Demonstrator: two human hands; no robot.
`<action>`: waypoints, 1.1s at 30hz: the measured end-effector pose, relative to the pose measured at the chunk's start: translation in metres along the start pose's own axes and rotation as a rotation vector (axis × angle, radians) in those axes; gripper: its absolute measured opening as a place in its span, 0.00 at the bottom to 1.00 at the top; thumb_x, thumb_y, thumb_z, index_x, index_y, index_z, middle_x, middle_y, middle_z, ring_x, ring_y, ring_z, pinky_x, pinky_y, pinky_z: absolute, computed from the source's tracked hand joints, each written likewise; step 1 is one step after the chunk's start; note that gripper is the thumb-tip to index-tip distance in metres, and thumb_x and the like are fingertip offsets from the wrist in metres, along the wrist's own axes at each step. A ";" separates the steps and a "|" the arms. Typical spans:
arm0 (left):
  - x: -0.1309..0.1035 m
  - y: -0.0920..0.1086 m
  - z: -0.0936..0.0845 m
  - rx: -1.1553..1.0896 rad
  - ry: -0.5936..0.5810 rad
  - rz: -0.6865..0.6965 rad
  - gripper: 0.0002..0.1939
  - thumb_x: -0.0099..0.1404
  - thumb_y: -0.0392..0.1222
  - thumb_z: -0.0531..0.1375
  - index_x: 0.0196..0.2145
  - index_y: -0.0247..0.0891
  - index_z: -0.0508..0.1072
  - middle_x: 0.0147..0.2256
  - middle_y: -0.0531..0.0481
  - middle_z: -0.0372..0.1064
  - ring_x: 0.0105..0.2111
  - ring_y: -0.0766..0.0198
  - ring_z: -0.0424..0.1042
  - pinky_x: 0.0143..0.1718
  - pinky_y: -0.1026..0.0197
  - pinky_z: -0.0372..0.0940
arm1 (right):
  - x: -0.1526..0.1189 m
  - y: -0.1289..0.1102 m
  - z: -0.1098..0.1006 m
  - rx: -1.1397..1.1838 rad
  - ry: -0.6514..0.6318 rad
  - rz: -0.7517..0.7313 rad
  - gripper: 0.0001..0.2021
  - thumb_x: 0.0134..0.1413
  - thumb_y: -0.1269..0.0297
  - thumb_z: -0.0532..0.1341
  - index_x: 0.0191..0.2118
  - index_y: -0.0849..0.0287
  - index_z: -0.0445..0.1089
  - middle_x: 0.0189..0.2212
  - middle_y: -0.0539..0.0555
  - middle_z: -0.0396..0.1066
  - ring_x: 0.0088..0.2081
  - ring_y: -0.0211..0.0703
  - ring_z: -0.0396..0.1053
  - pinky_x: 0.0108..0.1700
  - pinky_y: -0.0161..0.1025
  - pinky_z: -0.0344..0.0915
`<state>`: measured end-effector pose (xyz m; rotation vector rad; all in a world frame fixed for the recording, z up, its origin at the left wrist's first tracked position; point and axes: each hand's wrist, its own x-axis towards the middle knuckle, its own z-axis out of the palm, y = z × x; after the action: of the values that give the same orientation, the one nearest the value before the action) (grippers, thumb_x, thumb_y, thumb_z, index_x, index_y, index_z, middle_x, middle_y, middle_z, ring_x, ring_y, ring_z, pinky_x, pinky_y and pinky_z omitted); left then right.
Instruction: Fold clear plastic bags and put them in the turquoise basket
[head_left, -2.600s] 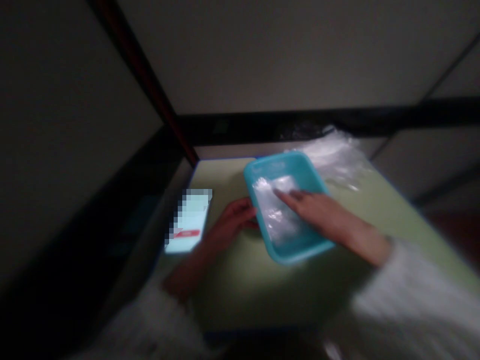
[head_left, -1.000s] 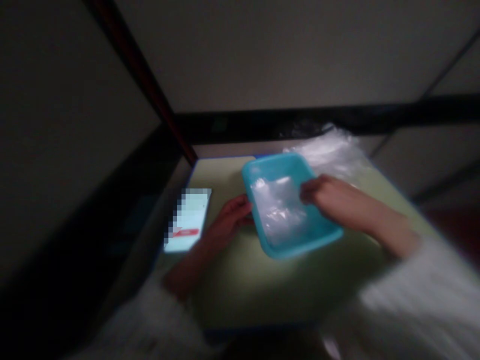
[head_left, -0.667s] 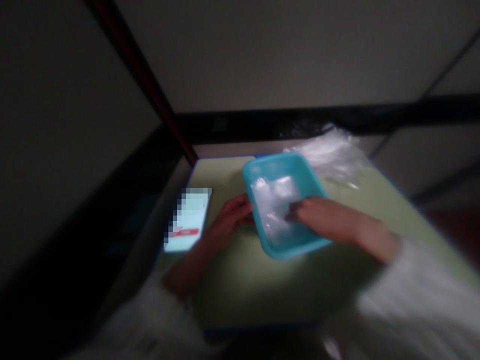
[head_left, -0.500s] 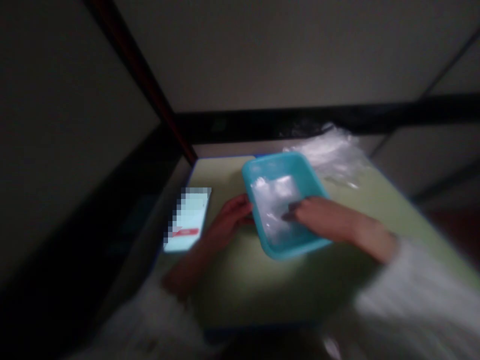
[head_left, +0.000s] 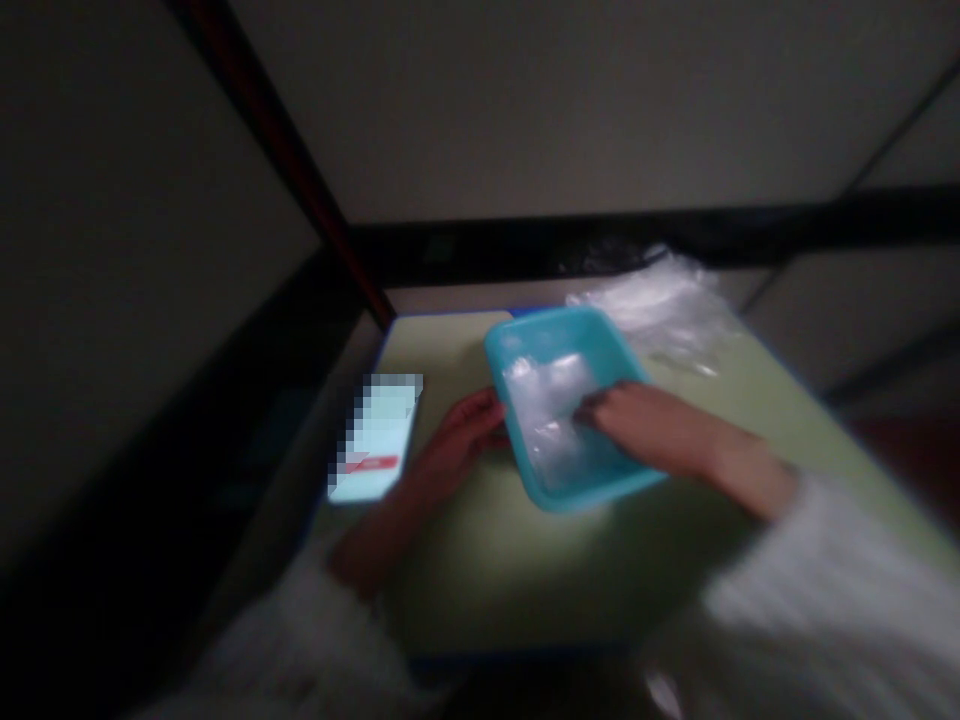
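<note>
Inside the teal tray [head_left: 525,345], clear plastic bag [head_left: 551,420] lies under right hand [head_left: 637,430]; grip unclear.

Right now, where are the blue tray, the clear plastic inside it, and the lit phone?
blue tray [head_left: 592,492]: head view, on its near rim.
clear plastic [head_left: 546,400]: head view, on the crumpled middle inside the tray.
lit phone [head_left: 369,478]: head view, on the screen's lower part.

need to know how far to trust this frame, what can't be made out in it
Head view only, dim and blurred:
- Phone screen: pixelated, unreadable.
- Clear plastic in the teal tray: blur hides whether one bag or several.
- Right hand: grip on the plastic unclear.
- Left hand: at the tray's side, contact unclear.
- Plastic heap behind: contents unclear.
</note>
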<state>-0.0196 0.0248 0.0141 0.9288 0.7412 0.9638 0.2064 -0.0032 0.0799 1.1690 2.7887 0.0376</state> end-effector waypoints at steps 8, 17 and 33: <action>0.005 0.004 -0.004 -0.060 0.132 0.050 0.14 0.48 0.42 0.69 0.31 0.35 0.73 0.29 0.52 0.73 0.27 0.66 0.72 0.29 0.65 0.68 | 0.003 0.012 -0.013 -0.095 0.324 0.224 0.12 0.52 0.78 0.52 0.38 0.64 0.70 0.37 0.62 0.73 0.38 0.51 0.70 0.40 0.42 0.61; 0.029 0.013 -0.029 -0.215 0.360 0.264 0.12 0.49 0.39 0.69 0.28 0.37 0.68 0.26 0.56 0.71 0.27 0.69 0.72 0.30 0.66 0.69 | 0.017 0.040 0.031 -0.048 0.575 0.468 0.12 0.51 0.74 0.49 0.36 0.63 0.68 0.33 0.59 0.71 0.33 0.46 0.67 0.33 0.38 0.56; 0.051 0.009 -0.047 -0.238 0.463 0.370 0.12 0.54 0.40 0.66 0.27 0.37 0.64 0.22 0.59 0.67 0.24 0.72 0.71 0.33 0.67 0.68 | 0.026 0.083 0.080 -0.129 0.401 0.648 0.14 0.55 0.71 0.50 0.45 0.69 0.65 0.51 0.69 0.65 0.53 0.57 0.60 0.52 0.52 0.54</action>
<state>-0.0428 0.0880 -0.0033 0.6471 0.8306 1.5914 0.2566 0.0722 0.0032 2.1646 2.5002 0.5509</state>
